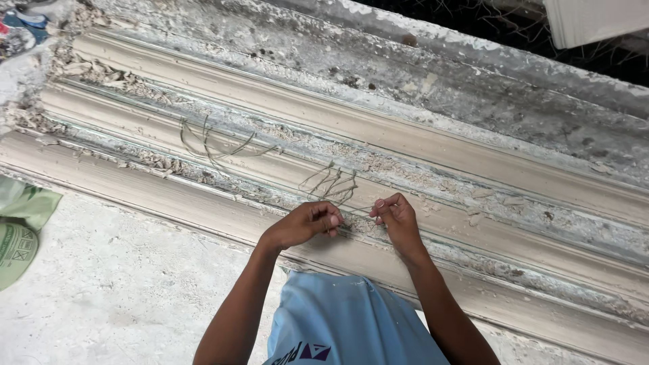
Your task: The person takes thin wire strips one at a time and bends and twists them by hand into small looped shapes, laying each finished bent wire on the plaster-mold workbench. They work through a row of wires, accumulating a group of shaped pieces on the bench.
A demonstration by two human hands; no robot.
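Note:
My left hand (307, 223) and my right hand (395, 217) are close together over a long plaster-coated moulding form (433, 142). Both pinch thin greenish fibre strands (357, 211) stretched between the fingertips. A looped bunch of the same strands (331, 184) lies on the form just above my hands. Another loose bundle of strands (216, 145) rests farther left in a groove of the form. My blue shirt (345, 324) fills the bottom centre.
The form runs diagonally from upper left to lower right, crusted with plaster crumbs (155, 161). A pale concrete floor (115, 284) lies at lower left. A green sack (20, 226) sits at the left edge. A white board (595, 20) shows at upper right.

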